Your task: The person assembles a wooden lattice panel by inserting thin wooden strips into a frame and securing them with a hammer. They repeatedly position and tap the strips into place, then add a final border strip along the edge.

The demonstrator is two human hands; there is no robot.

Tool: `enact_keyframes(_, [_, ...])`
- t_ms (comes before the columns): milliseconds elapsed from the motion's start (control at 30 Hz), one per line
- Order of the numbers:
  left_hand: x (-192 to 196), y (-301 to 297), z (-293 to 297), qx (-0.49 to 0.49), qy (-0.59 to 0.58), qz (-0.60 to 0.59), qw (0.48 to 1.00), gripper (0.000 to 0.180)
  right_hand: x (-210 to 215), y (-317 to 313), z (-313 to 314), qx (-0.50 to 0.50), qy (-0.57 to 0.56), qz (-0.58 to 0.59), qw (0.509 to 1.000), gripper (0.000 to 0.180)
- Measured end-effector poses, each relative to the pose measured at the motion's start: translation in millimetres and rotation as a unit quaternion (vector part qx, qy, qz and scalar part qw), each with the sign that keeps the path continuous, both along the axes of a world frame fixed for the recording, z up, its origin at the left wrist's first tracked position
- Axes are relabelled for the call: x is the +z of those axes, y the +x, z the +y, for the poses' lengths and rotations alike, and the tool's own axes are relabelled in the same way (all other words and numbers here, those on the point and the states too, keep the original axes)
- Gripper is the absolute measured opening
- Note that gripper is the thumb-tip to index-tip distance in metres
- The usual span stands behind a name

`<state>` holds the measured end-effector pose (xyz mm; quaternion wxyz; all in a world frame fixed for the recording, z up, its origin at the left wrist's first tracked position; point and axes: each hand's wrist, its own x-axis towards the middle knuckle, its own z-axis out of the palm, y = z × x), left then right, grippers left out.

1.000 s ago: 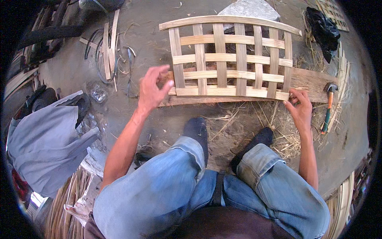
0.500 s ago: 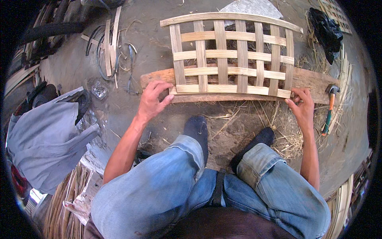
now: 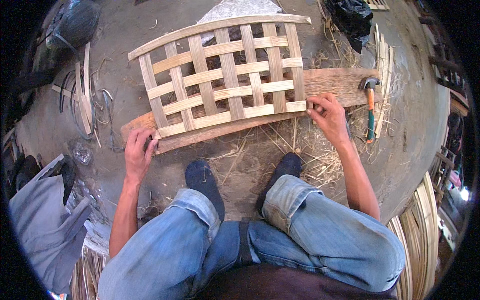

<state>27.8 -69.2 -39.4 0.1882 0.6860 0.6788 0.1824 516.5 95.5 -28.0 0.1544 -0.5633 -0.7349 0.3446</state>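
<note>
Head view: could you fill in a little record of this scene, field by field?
Setting: dirt floor strewn with straw
Main piece: woven lattice of bamboo strips lying on a wooden plank
Left hand: fingers on the lattice's lower left corner and the plank's edge
Right hand: fingertips pinching the lattice's lower right corner
Feet: dark socks, just below the plank
Clothing: blue jeans
Tool nearby: hammer with orange and green handle, right of the right hand
Left side: loose bamboo strips, grey cloth
</note>
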Motion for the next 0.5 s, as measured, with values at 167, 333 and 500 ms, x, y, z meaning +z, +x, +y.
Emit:
enact_keyframes(167, [0,-3,0,-0.012,0.004,0.007,1.000,0.035,7,-11,1,-0.016,-0.028,-0.019,0.999,0.029])
enact_keyframes(333, [2,-2,2,-0.012,0.001,0.004,1.000,0.034,1,-11,18,-0.090,-0.135,0.006,0.987,0.028])
enact_keyframes(500, [2,-1,3,-0.020,0.013,0.011,1.000,0.034,8,-20,20,-0.082,-0.134,-0.038,0.987,0.027])
